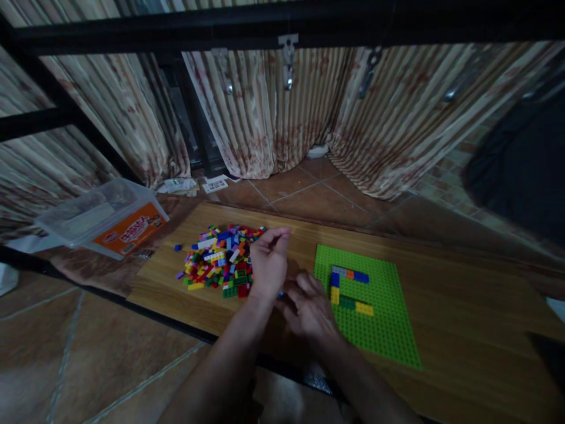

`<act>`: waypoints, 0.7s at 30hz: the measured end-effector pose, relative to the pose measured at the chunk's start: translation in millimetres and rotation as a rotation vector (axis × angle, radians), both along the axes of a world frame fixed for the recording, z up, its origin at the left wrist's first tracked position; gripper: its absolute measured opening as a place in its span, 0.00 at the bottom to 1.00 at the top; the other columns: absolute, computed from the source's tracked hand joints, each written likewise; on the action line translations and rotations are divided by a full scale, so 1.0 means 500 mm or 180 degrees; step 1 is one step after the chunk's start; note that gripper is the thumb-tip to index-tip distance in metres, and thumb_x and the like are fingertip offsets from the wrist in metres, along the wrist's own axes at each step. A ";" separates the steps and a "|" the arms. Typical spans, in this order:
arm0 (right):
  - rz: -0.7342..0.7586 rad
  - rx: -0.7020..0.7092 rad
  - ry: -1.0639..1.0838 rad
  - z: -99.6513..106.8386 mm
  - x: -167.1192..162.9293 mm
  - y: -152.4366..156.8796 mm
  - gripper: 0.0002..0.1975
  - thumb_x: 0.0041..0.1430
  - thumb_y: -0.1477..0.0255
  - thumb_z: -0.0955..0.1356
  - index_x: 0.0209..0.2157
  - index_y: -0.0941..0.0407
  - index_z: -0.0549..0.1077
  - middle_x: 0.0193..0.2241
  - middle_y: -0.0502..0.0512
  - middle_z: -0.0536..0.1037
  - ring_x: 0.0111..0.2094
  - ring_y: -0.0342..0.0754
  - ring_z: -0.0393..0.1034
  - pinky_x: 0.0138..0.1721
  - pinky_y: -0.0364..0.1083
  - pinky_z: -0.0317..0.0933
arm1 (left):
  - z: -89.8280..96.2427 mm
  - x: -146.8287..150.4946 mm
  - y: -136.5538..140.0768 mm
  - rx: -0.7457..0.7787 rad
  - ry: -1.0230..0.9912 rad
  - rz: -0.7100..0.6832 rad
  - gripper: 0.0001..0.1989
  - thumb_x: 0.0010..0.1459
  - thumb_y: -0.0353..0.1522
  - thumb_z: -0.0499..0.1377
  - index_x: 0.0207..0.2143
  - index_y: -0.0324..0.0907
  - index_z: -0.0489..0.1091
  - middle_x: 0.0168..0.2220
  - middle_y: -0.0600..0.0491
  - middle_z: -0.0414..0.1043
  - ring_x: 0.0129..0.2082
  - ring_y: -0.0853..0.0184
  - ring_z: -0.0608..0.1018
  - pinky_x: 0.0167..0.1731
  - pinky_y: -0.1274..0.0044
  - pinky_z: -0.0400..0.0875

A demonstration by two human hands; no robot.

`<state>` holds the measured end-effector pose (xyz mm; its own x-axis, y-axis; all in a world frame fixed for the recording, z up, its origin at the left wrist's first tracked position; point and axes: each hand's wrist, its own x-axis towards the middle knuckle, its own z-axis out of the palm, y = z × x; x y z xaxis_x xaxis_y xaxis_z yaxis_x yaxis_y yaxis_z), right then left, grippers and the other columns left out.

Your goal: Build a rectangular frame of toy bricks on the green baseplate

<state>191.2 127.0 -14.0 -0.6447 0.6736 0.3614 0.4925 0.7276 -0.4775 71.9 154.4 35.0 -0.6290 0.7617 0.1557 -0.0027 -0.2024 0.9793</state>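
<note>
My left hand [270, 265] is raised at the right edge of a pile of mixed toy building bricks [220, 259]. Its thumb and fingertips are pinched together, and whatever may be between them is too small to see. Just right of it, low over the table, my right hand [309, 303] has its fingers closed around a small blue brick [281, 294], mostly hidden by the fingers. Beside that hand lies a green studded baseplate [384, 330]. A bracket-shaped row of blue, grey, orange, yellow and green bricks [348, 302] is fixed on it, open toward the right.
Everything stands on a low wooden table [463, 312]. A clear plastic tub [115, 206] with an orange label sits past the table's left end. One blue brick [178, 248] lies apart from the pile. Striped curtains [273, 118] hang behind, above a tiled floor.
</note>
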 end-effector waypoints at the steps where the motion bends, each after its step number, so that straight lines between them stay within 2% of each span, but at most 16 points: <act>1: -0.0027 0.0053 -0.0035 -0.003 -0.008 0.000 0.12 0.57 0.66 0.68 0.42 0.55 0.74 0.41 0.59 0.72 0.44 0.55 0.63 0.44 0.53 0.61 | 0.001 -0.005 -0.001 -0.0023 -0.0077 0.0023 0.08 0.52 0.33 0.61 0.34 0.39 0.77 0.33 0.53 0.78 0.35 0.67 0.77 0.40 0.75 0.70; 8: -0.0193 0.0082 -0.0178 -0.010 -0.026 -0.002 0.11 0.58 0.69 0.67 0.42 0.57 0.74 0.42 0.60 0.71 0.44 0.55 0.62 0.45 0.53 0.60 | 0.001 -0.018 -0.008 -0.0096 -0.0284 -0.0053 0.07 0.50 0.32 0.62 0.31 0.39 0.77 0.32 0.53 0.78 0.35 0.68 0.77 0.39 0.76 0.70; 16: -0.0059 -0.0026 0.0058 -0.016 -0.023 -0.003 0.07 0.56 0.72 0.69 0.38 0.54 0.76 0.40 0.57 0.72 0.44 0.53 0.62 0.45 0.52 0.60 | 0.003 -0.015 -0.010 -0.0187 -0.0344 -0.0109 0.08 0.49 0.33 0.63 0.32 0.39 0.77 0.32 0.52 0.78 0.35 0.67 0.77 0.39 0.76 0.69; 21: -0.0053 0.0001 0.0021 -0.016 -0.018 0.000 0.08 0.55 0.71 0.69 0.38 0.54 0.75 0.39 0.56 0.73 0.43 0.54 0.62 0.43 0.53 0.59 | 0.002 -0.010 -0.008 -0.0206 -0.0273 -0.0186 0.08 0.49 0.33 0.63 0.32 0.39 0.77 0.32 0.52 0.78 0.34 0.68 0.76 0.38 0.77 0.69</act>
<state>182.2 126.7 -22.0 -0.6310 0.6840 0.3659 0.5014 0.7196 -0.4804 66.7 150.2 35.7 -0.5922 0.8041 0.0526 -0.0970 -0.1360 0.9860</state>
